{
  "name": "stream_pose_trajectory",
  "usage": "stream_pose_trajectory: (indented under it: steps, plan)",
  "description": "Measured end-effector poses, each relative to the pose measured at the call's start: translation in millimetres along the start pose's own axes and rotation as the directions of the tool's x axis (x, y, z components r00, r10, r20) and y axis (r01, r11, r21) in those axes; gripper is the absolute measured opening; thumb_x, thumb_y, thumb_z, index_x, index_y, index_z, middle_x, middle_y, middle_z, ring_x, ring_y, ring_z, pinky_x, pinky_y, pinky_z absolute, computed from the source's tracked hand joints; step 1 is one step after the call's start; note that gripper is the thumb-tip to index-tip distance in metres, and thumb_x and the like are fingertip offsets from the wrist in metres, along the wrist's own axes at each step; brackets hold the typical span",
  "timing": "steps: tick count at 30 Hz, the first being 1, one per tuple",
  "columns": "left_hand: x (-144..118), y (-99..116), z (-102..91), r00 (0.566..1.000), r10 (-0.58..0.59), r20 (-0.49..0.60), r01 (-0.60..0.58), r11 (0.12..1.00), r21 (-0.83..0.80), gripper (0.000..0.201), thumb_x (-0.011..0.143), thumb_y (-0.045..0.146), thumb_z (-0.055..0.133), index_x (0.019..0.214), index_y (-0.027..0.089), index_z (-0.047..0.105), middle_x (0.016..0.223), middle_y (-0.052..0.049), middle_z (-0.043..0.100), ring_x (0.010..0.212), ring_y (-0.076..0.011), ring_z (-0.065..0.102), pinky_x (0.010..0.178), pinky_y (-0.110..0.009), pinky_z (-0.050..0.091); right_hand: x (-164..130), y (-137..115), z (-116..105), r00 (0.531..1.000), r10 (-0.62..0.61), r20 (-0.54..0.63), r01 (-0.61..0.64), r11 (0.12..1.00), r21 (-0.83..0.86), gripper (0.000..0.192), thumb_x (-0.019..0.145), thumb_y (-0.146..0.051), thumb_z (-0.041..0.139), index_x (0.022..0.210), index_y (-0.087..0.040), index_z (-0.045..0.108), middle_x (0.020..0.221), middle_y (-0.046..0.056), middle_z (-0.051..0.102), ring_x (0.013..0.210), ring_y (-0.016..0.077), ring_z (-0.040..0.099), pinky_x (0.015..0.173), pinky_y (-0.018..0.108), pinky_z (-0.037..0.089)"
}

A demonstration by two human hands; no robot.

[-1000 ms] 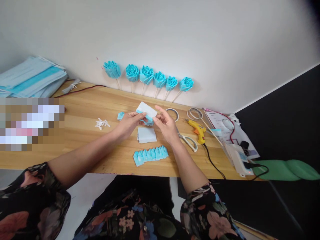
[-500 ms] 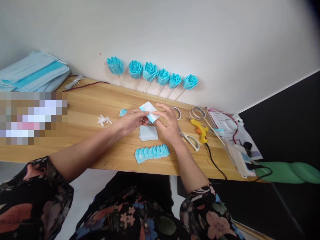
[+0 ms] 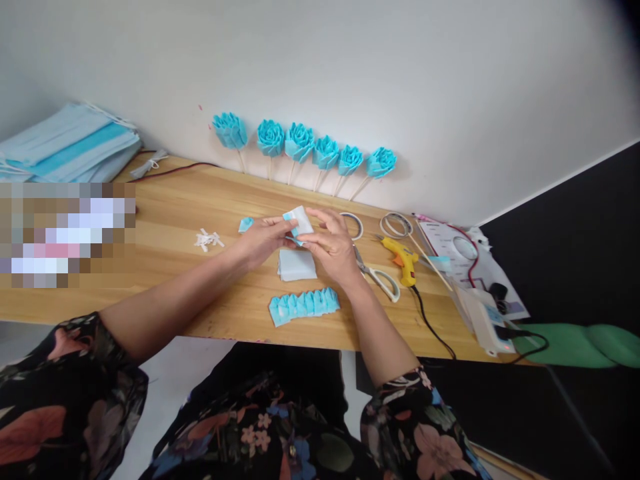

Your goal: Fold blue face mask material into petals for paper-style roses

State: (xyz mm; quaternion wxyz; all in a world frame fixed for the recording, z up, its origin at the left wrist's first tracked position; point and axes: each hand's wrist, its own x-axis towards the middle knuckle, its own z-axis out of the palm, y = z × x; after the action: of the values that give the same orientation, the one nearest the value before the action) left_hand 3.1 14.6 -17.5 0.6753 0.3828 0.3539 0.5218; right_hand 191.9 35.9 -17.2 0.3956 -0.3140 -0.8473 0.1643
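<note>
Pinching a small folded piece of mask fabric, white with a light blue edge, I am holding it between both hands just above the table. My left hand is gripping its near left side with thumb and fingers, and my right hand is clasping its right side, fingers curled over the top; both grips are closed on the piece. Directly beneath my hands a flat pale square of the same fabric is lying on the wood, and nearer to me a row of folded blue petals is sitting close to the table's front edge. A small blue scrap and a little heap of white strips are resting to my left. To my right are lying a tape ring, scissors and a yellow glue gun. Six blue fabric roses on sticks are leaning against the wall, and a stack of face masks is sitting at the far left.
</note>
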Motion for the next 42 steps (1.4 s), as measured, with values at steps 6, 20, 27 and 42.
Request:
stream_pose_trajectory:
  steps: [6,20,27,42]
  plan:
    - [1.7,0.7,-2.5,0.998,0.041,-0.048,-0.043,0.999,-0.030,0.020,0.083,0.031,0.075,0.077,0.013,0.069,0.073,-0.005,0.072,0.069,-0.0149,0.067,0.076,-0.031,0.053,-0.7,-0.4,1.2,0.998,0.056,-0.022,-0.055,0.998,0.028,0.017,0.091,-0.026,0.067,0.093,-0.038,0.079,0.140,-0.004,0.062,0.135,0.0248,0.049,0.105,0.052,0.047]
    - [2.4,-5.1,-1.3,0.998,0.021,-0.060,-0.018,0.999,0.042,0.022,0.080,0.031,0.077,0.075,0.011,0.070,0.070,-0.006,0.072,0.063,-0.0137,0.063,0.067,-0.029,0.053,-2.5,7.2,8.6,0.883,0.469,0.016,-0.426,0.787,0.447,0.033,0.079,-0.052,0.073,0.090,-0.020,0.072,0.084,0.001,0.073,0.077,0.0150,0.065,0.072,0.029,0.053]
    - [2.0,-6.3,-2.2,0.997,0.010,-0.077,-0.005,0.998,0.066,0.018,0.079,0.027,0.078,0.075,0.011,0.072,0.072,-0.005,0.072,0.063,-0.0128,0.063,0.068,-0.030,0.053,-2.5,3.0,9.9,0.890,0.453,-0.058,-0.399,0.833,0.384,0.024,0.082,-0.043,0.070,0.079,-0.019,0.068,0.070,-0.002,0.063,0.065,0.0117,0.055,0.063,0.026,0.045]
    - [2.9,-1.1,-3.7,0.998,0.012,-0.060,-0.017,0.996,-0.089,0.016,0.087,0.025,0.073,0.085,0.009,0.074,0.075,-0.007,0.073,0.069,-0.0151,0.067,0.078,-0.033,0.054,-2.1,7.4,6.1,0.992,-0.123,-0.002,0.121,0.976,-0.181,0.041,0.088,-0.014,0.062,0.123,-0.036,0.062,0.141,0.003,0.058,0.134,0.0278,0.049,0.114,0.056,0.038]
